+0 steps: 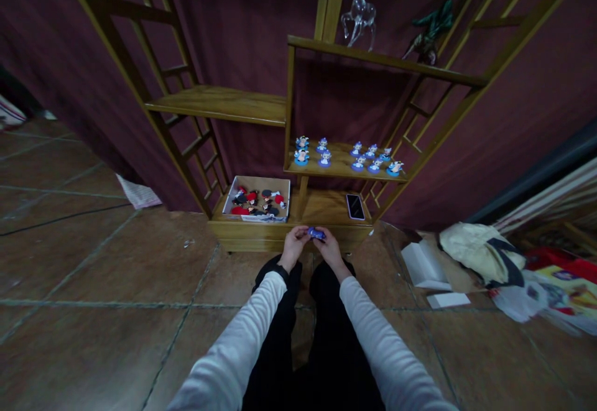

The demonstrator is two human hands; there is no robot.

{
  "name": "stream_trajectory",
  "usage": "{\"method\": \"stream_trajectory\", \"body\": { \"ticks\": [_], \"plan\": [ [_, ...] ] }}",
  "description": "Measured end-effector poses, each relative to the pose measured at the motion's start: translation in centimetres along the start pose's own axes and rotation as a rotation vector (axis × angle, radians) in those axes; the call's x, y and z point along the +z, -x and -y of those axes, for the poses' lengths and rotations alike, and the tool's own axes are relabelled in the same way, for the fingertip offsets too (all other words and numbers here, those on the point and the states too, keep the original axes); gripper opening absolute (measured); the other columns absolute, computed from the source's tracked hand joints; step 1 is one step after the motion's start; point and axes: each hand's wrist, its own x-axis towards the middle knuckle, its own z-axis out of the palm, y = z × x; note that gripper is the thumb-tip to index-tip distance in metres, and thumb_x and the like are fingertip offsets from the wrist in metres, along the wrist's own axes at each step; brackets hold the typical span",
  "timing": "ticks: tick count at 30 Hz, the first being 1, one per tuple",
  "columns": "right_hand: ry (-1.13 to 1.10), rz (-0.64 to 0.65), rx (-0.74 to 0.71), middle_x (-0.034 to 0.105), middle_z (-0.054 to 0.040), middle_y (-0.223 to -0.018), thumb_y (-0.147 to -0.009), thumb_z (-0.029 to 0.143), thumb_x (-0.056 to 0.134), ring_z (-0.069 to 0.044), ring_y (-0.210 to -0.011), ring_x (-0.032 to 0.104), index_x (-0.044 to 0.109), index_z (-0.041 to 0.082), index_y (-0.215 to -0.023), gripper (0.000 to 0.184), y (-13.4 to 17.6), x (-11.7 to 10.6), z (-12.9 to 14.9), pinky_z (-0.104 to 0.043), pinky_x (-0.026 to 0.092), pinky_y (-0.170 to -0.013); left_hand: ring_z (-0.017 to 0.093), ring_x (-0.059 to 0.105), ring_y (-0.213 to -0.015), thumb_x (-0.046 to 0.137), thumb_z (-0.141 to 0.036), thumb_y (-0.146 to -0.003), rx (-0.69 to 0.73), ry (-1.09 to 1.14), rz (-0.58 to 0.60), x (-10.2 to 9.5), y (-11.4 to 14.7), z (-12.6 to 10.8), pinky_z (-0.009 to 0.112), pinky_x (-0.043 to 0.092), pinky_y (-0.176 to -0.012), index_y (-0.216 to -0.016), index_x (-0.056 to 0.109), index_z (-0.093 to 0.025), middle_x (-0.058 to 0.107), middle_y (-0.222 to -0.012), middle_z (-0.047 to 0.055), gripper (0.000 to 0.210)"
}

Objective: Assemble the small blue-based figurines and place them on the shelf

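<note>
A small purple figurine (316,234) is held between my two hands, in front of the low shelf of a wooden display stand. The fingers of my left hand (295,242) pinch its left side. My right hand (329,245) grips its right end; the fingers partly cover it. Past my hands, several similar purple-and-white figurines (325,158) stand in two rows on the middle shelf (345,167), with blue-based figurines (301,157) at the row ends. To the left, a shallow cardboard box (284,181) on the bottom shelf holds several red and black figurines (252,198) lying loose.
A phone (355,206) lies on the bottom shelf at right. Above stand a clear deer figure (361,16) and a dark green statue (431,32). White boxes (423,266), a cloth bag (482,252) and plastic bags (520,299) lie on the tiled floor at right.
</note>
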Motion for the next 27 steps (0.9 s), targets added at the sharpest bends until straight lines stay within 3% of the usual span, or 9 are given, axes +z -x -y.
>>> {"method": "stream_trajectory", "body": {
  "ticks": [8, 16, 21, 27],
  "plan": [
    [0.031, 0.034, 0.000, 0.065, -0.0036, -0.098, -0.068, 0.025, 0.057, -0.018, -0.087, 0.061, 0.060, 0.022, -0.100, 0.032, 0.3, 0.0, 0.7, -0.032, 0.046, -0.084, 0.012, 0.056, -0.062, 0.068, -0.023, -0.064, -0.063, -0.011, -0.013, -0.3, 0.1, -0.1, 0.025, 0.046, -0.063, -0.090, 0.067, -0.016, 0.065, -0.069, 0.002, 0.027],
    [0.165, -0.017, -0.025, 0.060, -0.0008, -0.077, -0.069, 0.028, 0.059, -0.017, -0.074, 0.055, 0.064, 0.022, -0.079, 0.013, 0.3, -0.1, 0.7, -0.031, 0.045, -0.076, 0.013, 0.059, -0.065, 0.067, -0.022, -0.063, -0.150, 0.013, -0.004, -0.6, -0.3, 0.7, 0.025, 0.046, -0.061, -0.082, 0.069, -0.015, 0.067, -0.075, 0.004, 0.020],
    [0.131, -0.071, -0.024, 0.056, -0.0022, -0.085, -0.068, 0.027, 0.059, -0.018, -0.080, 0.053, 0.066, 0.024, -0.087, 0.020, -0.1, -0.1, 0.4, -0.032, 0.044, -0.080, 0.014, 0.060, -0.067, 0.069, -0.025, -0.061, -0.179, 0.046, -0.004, -0.8, -0.7, 1.2, 0.025, 0.046, -0.062, -0.081, 0.069, -0.014, 0.068, -0.076, 0.005, 0.022],
    [0.053, -0.015, 0.015, 0.060, -0.0013, -0.088, -0.067, 0.028, 0.060, -0.018, -0.085, 0.055, 0.066, 0.024, -0.088, 0.022, -0.4, 0.0, -0.5, -0.034, 0.045, -0.083, 0.012, 0.059, -0.063, 0.070, -0.026, -0.061, -0.240, 0.084, -0.033, -0.9, -0.8, 0.9, 0.024, 0.045, -0.060, -0.079, 0.068, -0.015, 0.067, -0.073, 0.004, 0.021]
  ]
}}
